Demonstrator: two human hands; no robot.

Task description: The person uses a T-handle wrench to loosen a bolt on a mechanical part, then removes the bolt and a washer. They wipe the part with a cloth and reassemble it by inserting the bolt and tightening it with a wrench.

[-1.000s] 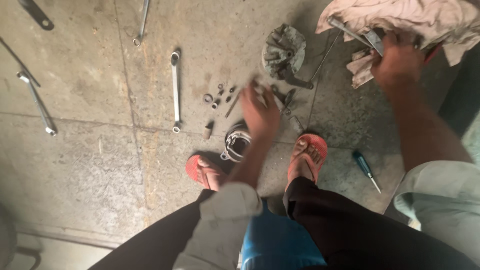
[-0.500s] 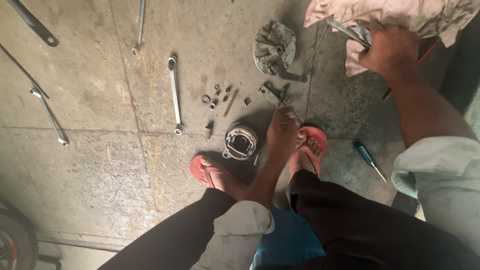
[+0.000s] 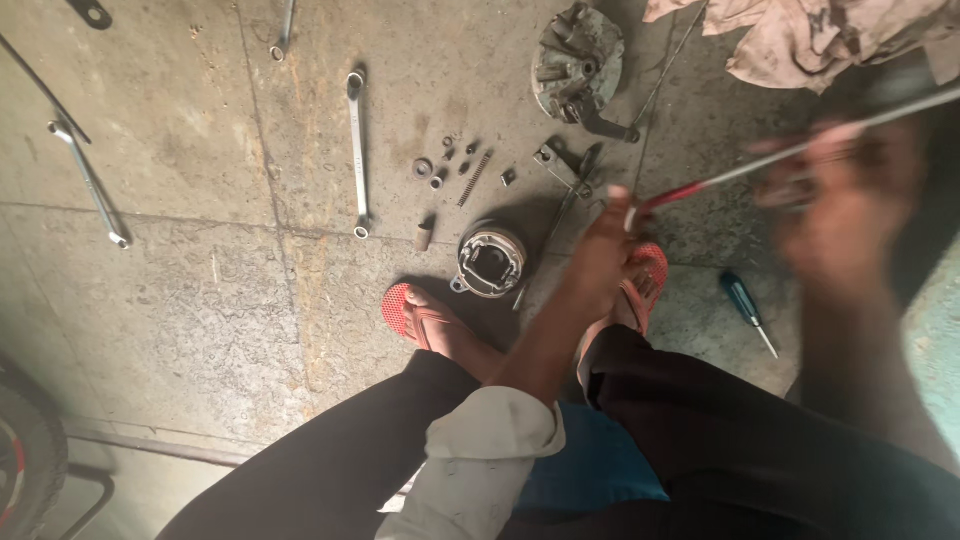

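I am crouched over a concrete floor strewn with metal parts. My right hand (image 3: 850, 200), blurred by motion, grips a long thin tool (image 3: 760, 165) with a red handle section and a metal shaft that slants up to the right. My left hand (image 3: 605, 255) reaches forward, its fingers closed on the near end of that tool, just right of a round brake shoe assembly (image 3: 490, 260). A round drum plate (image 3: 578, 60) lies farther away.
A ring spanner (image 3: 357, 150), small nuts, a spring (image 3: 474, 178) and brackets lie ahead. More spanners (image 3: 88, 180) are at far left, a blue screwdriver (image 3: 745, 305) at right, a dirty rag (image 3: 830, 35) top right, a tyre (image 3: 25, 460) bottom left. My feet wear red sandals (image 3: 400, 312).
My right hand has come away from the rag toward me, drawing the long tool out. My left hand has moved from the small parts to the tool's near end.
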